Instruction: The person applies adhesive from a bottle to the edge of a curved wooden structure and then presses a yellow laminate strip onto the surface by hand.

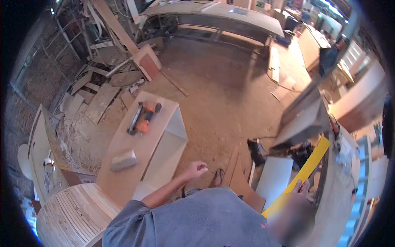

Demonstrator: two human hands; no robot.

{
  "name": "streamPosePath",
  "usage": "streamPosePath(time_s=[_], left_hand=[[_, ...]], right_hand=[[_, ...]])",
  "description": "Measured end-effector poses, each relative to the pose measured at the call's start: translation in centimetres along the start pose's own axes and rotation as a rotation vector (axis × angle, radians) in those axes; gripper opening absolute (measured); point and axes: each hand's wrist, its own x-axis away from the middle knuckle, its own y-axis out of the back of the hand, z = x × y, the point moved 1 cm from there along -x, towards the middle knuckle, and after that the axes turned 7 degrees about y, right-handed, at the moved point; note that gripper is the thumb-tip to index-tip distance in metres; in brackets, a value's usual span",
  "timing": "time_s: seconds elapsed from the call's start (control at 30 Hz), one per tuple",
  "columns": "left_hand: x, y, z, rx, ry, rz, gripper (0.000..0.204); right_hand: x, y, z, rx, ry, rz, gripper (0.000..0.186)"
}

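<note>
As I look down past my grey shirt, my right hand grips a long yellow strip, fingers closed at its side edge; the strip slants away from my body toward the right, and the arm behind that hand is blurred. Left of the strip lies a white panel. My left hand is well apart from it, fingers loosely curled; I cannot tell whether anything is inside. To my left, a round slatted wooden piece sits at the near end of a brown wooden box. On the box's top, a greyish block lies by the left edge, and an orange and black power tool near the far edge. Beyond are wood scraps on the floor, then a long desk.
</note>
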Motion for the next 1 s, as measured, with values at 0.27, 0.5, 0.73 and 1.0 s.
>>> streamPosePath(time_s=[0.27,0.5,0.73,1.0], left_hand=[[-14.2,10.5,-13.8,0.465,-0.049,-0.258,0.028],[-29.5,24.4,-18.0,0.637,0.012,-0.382,0.024],[-43.5,43.9,-28.1,0.438,-0.168,-0.705,0.025],[-51.3,53.3,-19.1,0.579,-0.126,-1.229,0.023]], right_hand=[[-29.6,-28.6,11.8,-0.259,0.394,0.149,0.02],[-42.3,-49.1,16.5,-0.334,0.478,0.128,0.022],[-58.3,-61.1,15.0,-0.14,0.356,0.153,0.039],[-65.6,-94.8,25.1,-0.245,0.519,0.583,0.039]])
